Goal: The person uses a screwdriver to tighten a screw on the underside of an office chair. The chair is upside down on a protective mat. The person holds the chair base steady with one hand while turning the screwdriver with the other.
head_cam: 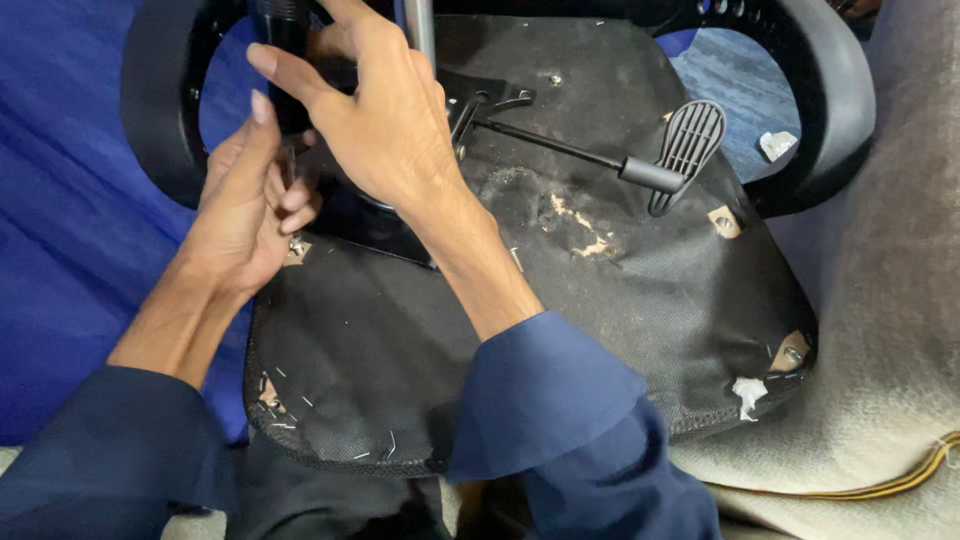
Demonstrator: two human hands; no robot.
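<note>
The upturned black fabric-covered chair seat lies centre. At its far left, the right hand wraps the black cylindrical tool handle. The left hand, fingers curled narrow, steadies the thin tool shaft over a corner fastener. Judgement: keep the tool upright and press straight down to avoid slipping. The black paddle lever lies far right. No packages, labels or signs are visible.

A furniture repair workshop: an upturned office chair seat lies on blue cloth and beige padding.
</note>
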